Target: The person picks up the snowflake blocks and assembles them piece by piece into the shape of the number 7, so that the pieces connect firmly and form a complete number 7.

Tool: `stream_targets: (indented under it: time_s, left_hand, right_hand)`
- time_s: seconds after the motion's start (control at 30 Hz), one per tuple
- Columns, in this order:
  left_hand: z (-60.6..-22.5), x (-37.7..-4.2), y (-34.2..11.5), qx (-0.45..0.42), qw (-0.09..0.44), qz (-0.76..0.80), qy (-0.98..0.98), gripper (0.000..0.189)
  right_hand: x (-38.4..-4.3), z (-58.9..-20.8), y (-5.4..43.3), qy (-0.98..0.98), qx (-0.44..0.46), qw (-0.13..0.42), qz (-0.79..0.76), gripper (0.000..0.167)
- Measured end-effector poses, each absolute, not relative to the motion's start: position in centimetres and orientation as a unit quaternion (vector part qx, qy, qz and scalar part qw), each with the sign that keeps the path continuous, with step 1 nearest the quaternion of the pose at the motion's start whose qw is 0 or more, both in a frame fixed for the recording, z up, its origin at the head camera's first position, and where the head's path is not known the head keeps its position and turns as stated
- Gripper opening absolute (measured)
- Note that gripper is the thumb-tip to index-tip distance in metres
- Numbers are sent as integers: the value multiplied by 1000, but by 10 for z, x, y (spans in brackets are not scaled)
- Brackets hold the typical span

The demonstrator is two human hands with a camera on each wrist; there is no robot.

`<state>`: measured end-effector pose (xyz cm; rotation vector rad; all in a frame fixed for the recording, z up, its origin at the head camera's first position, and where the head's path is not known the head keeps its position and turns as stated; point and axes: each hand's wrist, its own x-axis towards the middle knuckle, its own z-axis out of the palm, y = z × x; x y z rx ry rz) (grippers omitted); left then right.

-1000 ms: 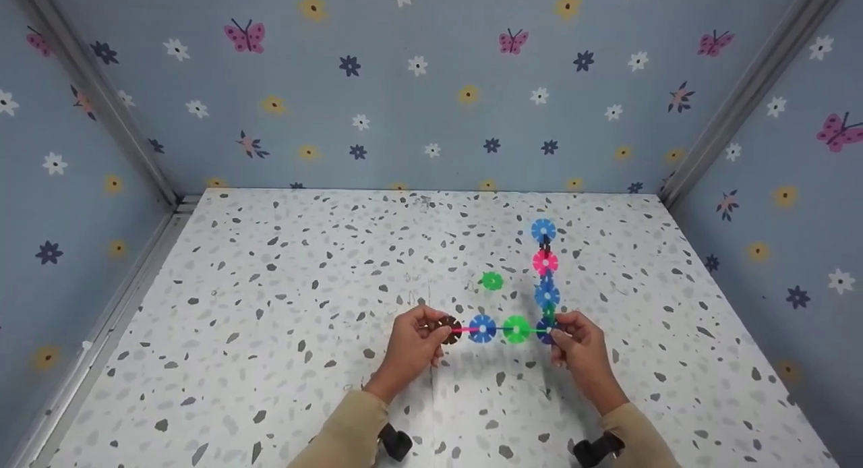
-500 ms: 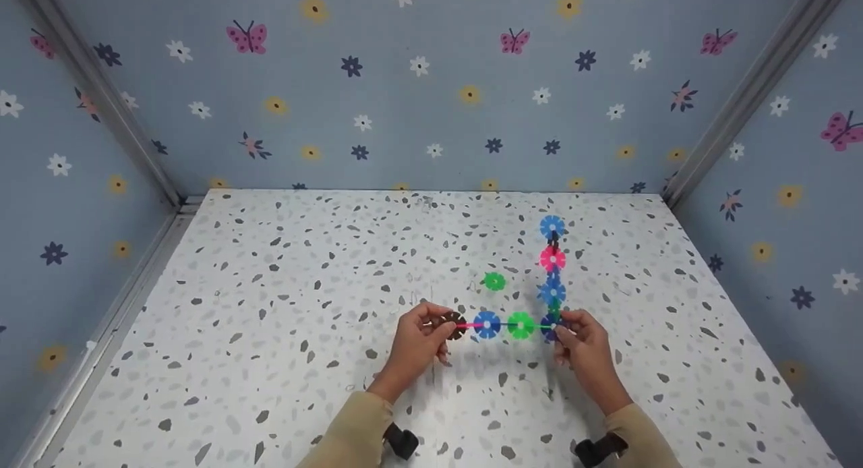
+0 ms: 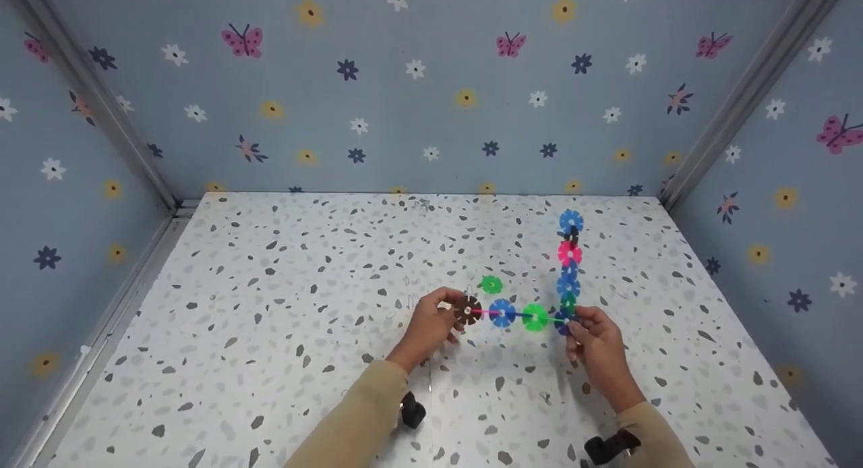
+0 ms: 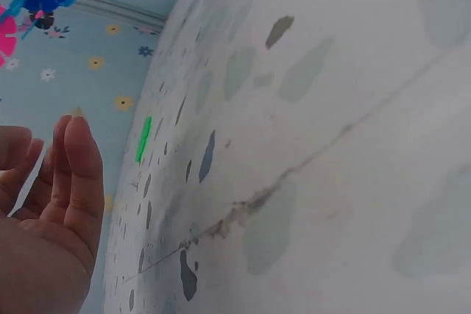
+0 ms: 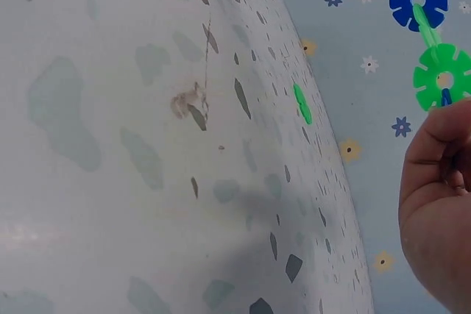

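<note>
My right hand point(image 3: 600, 340) pinches an L-shaped chain of interlocking snowflake discs point(image 3: 534, 317) at its dark blue corner disc point(image 3: 563, 323). One arm of the chain runs left to a brown disc point(image 3: 467, 311); the other runs away to a light blue disc point(image 3: 571, 222), past a pink one point(image 3: 570, 253). Close beside the brown disc is my left hand point(image 3: 431, 326). In the left wrist view its loosely bent fingers point(image 4: 81, 159) hold nothing, and the chain is apart from them at the upper left. In the right wrist view, my fingers hide part of the chain.
A loose green disc point(image 3: 491, 284) lies on the speckled white tabletop point(image 3: 303, 272), behind the chain. Blue flower-patterned panels point(image 3: 431, 90) enclose the back and both sides. Dark wrist cameras point(image 3: 412, 412) hang under both forearms.
The chain has shifted right and slightly away, with my right hand gripping its corner. My left hand has followed rightward and let go of the brown disc. The loose green disc stays put.
</note>
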<state>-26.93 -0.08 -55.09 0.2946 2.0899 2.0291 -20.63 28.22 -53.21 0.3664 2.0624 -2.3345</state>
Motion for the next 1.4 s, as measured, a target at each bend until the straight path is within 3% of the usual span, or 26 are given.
stream_targets:
  time_s: [0.17, 0.37, 0.5, 0.63, 0.87, 1.07, 1.23, 1.4]
  left_hand:
    - [-553, -288, 15, 198, 103, 582, 782, 55]
    - [-541, -300, 39, 263, 121, 305, 907, 55]
    - [-528, -300, 51, 271, 142, 205, 930, 57]
    - [-527, -299, 54, 262, 134, 204, 934, 49]
    - [-554, -307, 45, 281, 23, 212, 936, 15]
    - [-552, -309, 26, 185, 69, 287, 938, 27]
    - [-547, -300, 14, 150, 84, 328, 929, 15]
    - [-542, -286, -4, 136, 107, 354, 919, 18]
  right_hand:
    - [-207, -528, 284, 664, 118, 1, -739, 21]
    - [-205, -522, 285, 650, 112, -11, -751, 19]
    - [-206, -519, 287, 643, 103, -19, -759, 18]
    - [-207, -518, 289, 649, 99, -16, -754, 19]
    - [-206, -521, 288, 656, 109, -5, -747, 18]
    - [-207, -521, 282, 655, 99, 6, -749, 17]
    - [-207, -523, 282, 653, 96, 2, -751, 16]
    - [-206, -526, 282, 658, 91, -1, -747, 17]
